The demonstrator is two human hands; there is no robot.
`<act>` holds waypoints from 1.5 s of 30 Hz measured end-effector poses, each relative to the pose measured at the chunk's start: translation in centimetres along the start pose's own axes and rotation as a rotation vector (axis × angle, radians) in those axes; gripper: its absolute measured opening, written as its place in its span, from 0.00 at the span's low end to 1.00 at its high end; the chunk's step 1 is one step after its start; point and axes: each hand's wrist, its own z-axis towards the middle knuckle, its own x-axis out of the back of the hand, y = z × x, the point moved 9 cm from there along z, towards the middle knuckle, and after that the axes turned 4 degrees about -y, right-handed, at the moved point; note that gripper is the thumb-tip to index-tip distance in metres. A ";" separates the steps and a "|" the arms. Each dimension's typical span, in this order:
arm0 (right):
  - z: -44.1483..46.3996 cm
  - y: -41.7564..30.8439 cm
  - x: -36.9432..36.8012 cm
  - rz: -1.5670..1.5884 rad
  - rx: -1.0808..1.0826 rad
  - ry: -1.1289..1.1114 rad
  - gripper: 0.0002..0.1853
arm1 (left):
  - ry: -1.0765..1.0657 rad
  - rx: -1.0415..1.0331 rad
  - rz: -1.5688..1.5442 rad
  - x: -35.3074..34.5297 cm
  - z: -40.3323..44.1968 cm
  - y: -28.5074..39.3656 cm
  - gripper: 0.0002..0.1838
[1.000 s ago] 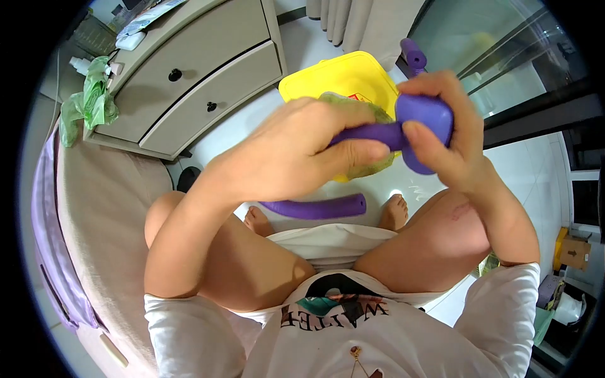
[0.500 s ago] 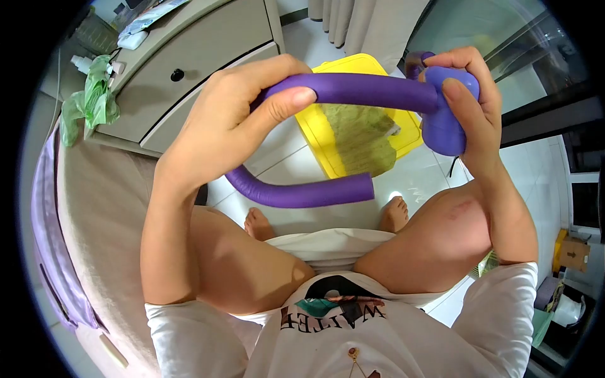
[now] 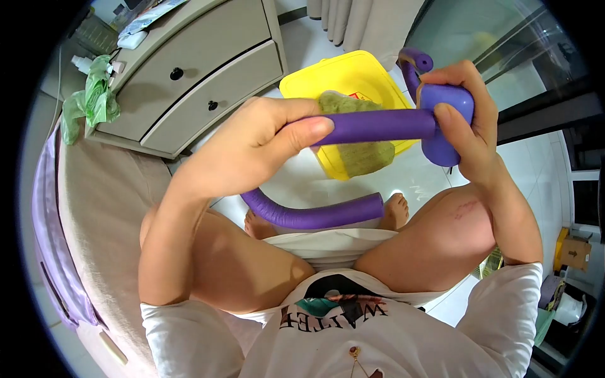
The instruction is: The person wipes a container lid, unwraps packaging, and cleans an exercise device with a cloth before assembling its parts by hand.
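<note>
A purple foam-covered thigh exerciser [image 3: 378, 127] is held up in front of my chest by both hands. My left hand [image 3: 271, 135] wraps round one foam arm at its bend, thumb along the near side. That arm curls back towards me and ends in a free tip above my feet. My right hand [image 3: 469, 116] grips the lighter purple hub [image 3: 446, 126], thumb on the near face and fingers behind. Beyond the hub, the other foam arm shows its curled end with a small hole. Below the exerciser, a green cloth [image 3: 365, 157] lies on a yellow lidded box [image 3: 309, 82].
A beige chest of drawers [image 3: 208, 69] stands at the left, with a green plastic bag [image 3: 97, 94] hanging off its edge. I sit on a beige-covered seat [image 3: 101, 208]. A glass door [image 3: 491, 50] and a cardboard box [image 3: 575, 253] are at the right.
The exerciser has dropped lower and nearer to me, my left hand moving right and down with it. The far arm's curled end now shows more. Both hands keep their hold.
</note>
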 end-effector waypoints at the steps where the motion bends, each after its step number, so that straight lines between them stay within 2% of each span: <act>1: -0.1 0.4 0.1 0.013 -0.065 0.021 0.13 | 0.178 -0.157 0.221 0.9 0.0 1.3 0.19; 2: -0.1 0.8 0.2 0.027 -0.132 0.042 0.13 | 0.357 -0.314 0.439 1.4 -0.7 3.0 0.18; 3: -0.1 0.7 0.2 0.025 -0.134 0.041 0.13 | 0.356 -0.243 0.547 1.5 -0.8 3.4 0.15; 6: -0.1 1.3 0.3 0.074 -0.188 0.060 0.13 | 0.407 -0.213 0.650 2.0 -0.7 3.4 0.14; 7: -0.2 2.1 0.4 0.205 -0.250 0.091 0.13 | 0.408 -0.211 0.650 2.2 -0.8 3.7 0.14; 8: -0.2 2.8 0.4 0.335 -0.310 0.121 0.13 | 0.493 -0.230 0.544 3.3 -1.3 4.3 0.14; 9: 0.2 2.5 0.5 0.275 -0.300 0.128 0.17 | 0.576 -0.247 0.436 4.3 -1.8 4.6 0.14; 10: 0.4 2.3 0.4 0.274 -0.300 0.126 0.17 | 0.622 -0.241 0.449 5.7 -2.1 4.4 0.16; 12: 0.5 1.8 1.8 0.274 -0.255 0.275 0.17 | 0.848 -0.383 0.241 7.7 -3.5 4.5 0.19; 13: 0.3 2.2 2.3 0.277 -0.297 0.295 0.18 | 0.801 -0.240 0.141 8.7 -3.7 2.9 0.19; 14: 0.5 2.2 2.6 0.274 -0.295 0.295 0.18 | 0.858 -0.200 0.061 9.3 -4.0 2.3 0.21; 16: 0.8 1.9 3.8 0.219 -0.247 0.374 0.19 | 0.827 -0.209 -0.125 8.8 -3.9 2.6 0.21; 17: 0.9 2.0 3.7 0.219 -0.240 0.352 0.21 | 0.832 -0.208 -0.127 8.9 -3.8 2.2 0.21; 19: 1.0 2.2 3.3 0.210 -0.228 0.336 0.21 | 0.810 -0.251 -0.365 9.2 -3.4 0.6 0.18; 21: 1.0 2.3 3.3 0.198 -0.218 0.322 0.22 | 0.763 -0.258 -0.361 9.1 -3.6 0.6 0.18; 23: 1.2 2.2 3.1 0.373 -0.145 0.224 0.15 | 0.724 -0.263 -0.355 8.6 -3.6 1.4 0.17; 26: 0.8 2.3 2.6 0.420 -0.174 0.155 0.17 | 0.616 -0.252 -0.369 8.2 -3.5 1.2 0.19; 32: -0.1 1.9 2.6 0.389 -0.193 0.108 0.17 | 0.484 -0.154 -0.292 6.3 -2.9 2.1 0.28; 33: -0.3 1.9 2.7 0.388 -0.192 0.110 0.17 | 0.483 -0.155 -0.290 6.2 -3.0 2.0 0.28; 35: -0.7 1.6 3.3 0.315 -0.161 0.138 0.17 | 0.340 -0.110 -0.307 5.0 -2.5 1.5 0.30; 38: -1.1 1.6 3.1 0.356 -0.211 0.069 0.16 | 0.288 -0.072 -0.311 4.4 -2.3 1.2 0.32; 45: -1.5 1.4 3.7 0.232 -0.167 0.101 0.15 | 0.206 -0.050 -0.274 3.6 -1.6 0.4 0.33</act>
